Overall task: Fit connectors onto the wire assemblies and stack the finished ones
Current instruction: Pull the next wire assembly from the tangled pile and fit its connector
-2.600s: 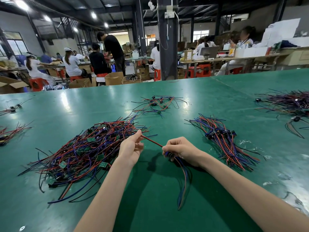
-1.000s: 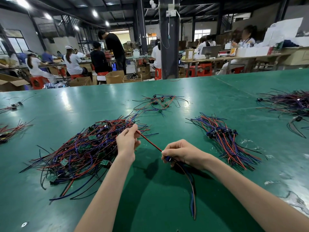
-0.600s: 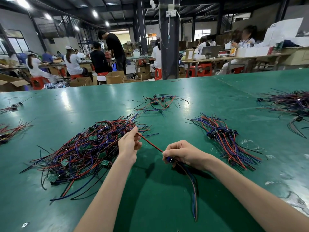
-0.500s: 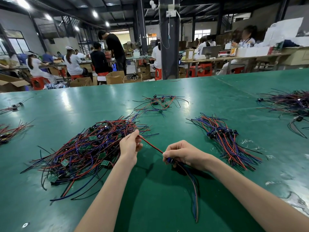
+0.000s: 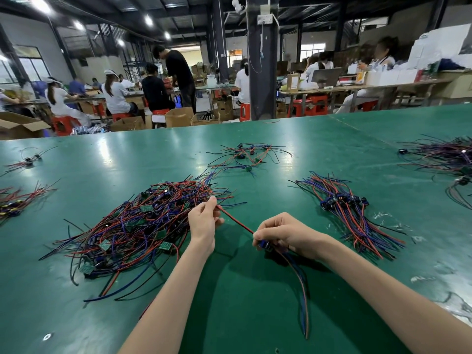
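Note:
My left hand (image 5: 204, 221) pinches a red wire (image 5: 236, 221) that runs taut down to my right hand (image 5: 283, 232). My right hand grips a small blue connector (image 5: 264, 245) at the wire's lower end. Blue and red wires (image 5: 302, 297) trail from that connector toward me across the green table (image 5: 242, 315). To the left of my left hand lies a large tangled pile of red, blue and black wires with small green circuit boards (image 5: 138, 226). A neater stack of wire assemblies with connectors (image 5: 350, 210) lies to the right of my right hand.
A small loose cluster of wires (image 5: 247, 155) lies further back at the centre. More wire bundles sit at the right edge (image 5: 449, 157) and left edge (image 5: 15, 200). Beyond the table, people work at benches with cardboard boxes and red stools, and a dark pillar (image 5: 261, 60) stands behind.
My left hand has shifted slightly along the red wire while my right hand keeps hold of the connector. The trailing wires have swung a little to the right.

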`<control>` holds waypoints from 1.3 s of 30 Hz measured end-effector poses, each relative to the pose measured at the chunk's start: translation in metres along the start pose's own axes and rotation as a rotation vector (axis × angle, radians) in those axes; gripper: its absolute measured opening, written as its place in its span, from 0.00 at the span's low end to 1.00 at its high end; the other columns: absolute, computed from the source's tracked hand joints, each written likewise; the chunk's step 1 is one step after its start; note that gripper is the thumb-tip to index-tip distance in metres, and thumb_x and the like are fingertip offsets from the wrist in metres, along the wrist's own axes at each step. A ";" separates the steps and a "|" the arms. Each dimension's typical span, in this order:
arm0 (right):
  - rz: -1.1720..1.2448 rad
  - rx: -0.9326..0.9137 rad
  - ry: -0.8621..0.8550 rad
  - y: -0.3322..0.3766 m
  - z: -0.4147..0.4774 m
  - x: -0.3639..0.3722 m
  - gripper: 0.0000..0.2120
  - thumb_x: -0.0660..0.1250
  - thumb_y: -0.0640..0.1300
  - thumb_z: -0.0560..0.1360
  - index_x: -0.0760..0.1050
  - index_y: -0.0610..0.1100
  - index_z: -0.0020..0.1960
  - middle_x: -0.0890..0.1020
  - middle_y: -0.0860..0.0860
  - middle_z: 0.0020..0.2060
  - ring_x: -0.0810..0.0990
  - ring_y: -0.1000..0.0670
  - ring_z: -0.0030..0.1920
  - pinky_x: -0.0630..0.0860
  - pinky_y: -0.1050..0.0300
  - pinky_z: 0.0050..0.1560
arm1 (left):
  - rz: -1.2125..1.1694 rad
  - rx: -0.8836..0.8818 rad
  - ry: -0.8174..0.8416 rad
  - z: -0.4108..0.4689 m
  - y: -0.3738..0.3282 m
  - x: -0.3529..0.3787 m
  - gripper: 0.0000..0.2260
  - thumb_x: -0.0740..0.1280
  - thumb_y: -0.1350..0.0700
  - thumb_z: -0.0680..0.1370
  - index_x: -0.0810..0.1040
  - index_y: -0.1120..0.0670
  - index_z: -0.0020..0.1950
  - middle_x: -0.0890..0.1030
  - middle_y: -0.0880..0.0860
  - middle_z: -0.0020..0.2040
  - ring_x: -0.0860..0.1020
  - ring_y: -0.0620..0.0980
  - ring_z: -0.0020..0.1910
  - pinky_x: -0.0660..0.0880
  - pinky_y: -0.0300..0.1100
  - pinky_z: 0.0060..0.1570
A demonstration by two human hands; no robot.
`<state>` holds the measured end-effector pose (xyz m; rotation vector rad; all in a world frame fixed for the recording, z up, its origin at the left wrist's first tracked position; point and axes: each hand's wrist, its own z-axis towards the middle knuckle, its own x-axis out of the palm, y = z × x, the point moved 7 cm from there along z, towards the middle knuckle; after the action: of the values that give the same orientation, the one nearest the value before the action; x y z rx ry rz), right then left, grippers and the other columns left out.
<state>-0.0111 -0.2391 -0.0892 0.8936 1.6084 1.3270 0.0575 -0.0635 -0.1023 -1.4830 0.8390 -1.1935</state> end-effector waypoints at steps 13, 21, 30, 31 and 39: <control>-0.028 -0.016 0.035 0.001 0.001 0.000 0.10 0.68 0.42 0.74 0.82 0.45 0.36 0.83 0.49 0.33 0.66 0.55 0.26 0.58 0.66 0.23 | -0.432 -0.370 0.117 -0.009 0.003 0.005 0.12 0.64 0.61 0.78 0.70 0.58 0.35 0.65 0.46 0.20 0.60 0.41 0.16 0.65 0.31 0.22; 0.037 -0.015 0.072 -0.003 0.002 0.001 0.08 0.69 0.42 0.73 0.82 0.43 0.37 0.83 0.47 0.34 0.75 0.55 0.32 0.63 0.62 0.30 | -0.391 -0.354 0.060 -0.010 -0.001 0.002 0.15 0.66 0.62 0.78 0.71 0.58 0.31 0.64 0.47 0.19 0.59 0.41 0.16 0.62 0.30 0.19; 0.100 -0.015 0.050 -0.003 0.002 0.000 0.11 0.65 0.37 0.74 0.82 0.42 0.35 0.82 0.45 0.34 0.72 0.55 0.29 0.64 0.64 0.27 | -0.268 -0.265 -0.003 -0.010 -0.008 -0.004 0.10 0.69 0.63 0.75 0.74 0.61 0.34 0.67 0.48 0.20 0.63 0.43 0.16 0.64 0.32 0.18; 0.099 -0.013 0.049 -0.003 0.002 0.000 0.12 0.64 0.36 0.75 0.82 0.42 0.35 0.82 0.45 0.33 0.72 0.55 0.29 0.64 0.64 0.27 | -0.257 -0.255 -0.013 -0.010 -0.009 -0.005 0.10 0.70 0.62 0.75 0.75 0.61 0.34 0.67 0.48 0.20 0.63 0.43 0.17 0.64 0.32 0.18; 0.103 0.003 0.060 -0.003 0.003 0.002 0.10 0.64 0.37 0.75 0.81 0.41 0.37 0.82 0.45 0.34 0.70 0.54 0.29 0.65 0.64 0.28 | -0.141 -0.138 -0.031 -0.007 -0.017 -0.011 0.12 0.72 0.60 0.74 0.76 0.58 0.32 0.69 0.46 0.20 0.65 0.43 0.17 0.65 0.33 0.20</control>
<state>-0.0095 -0.2369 -0.0928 0.9575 1.6298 1.4351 0.0470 -0.0514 -0.0886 -1.6927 0.8206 -1.2323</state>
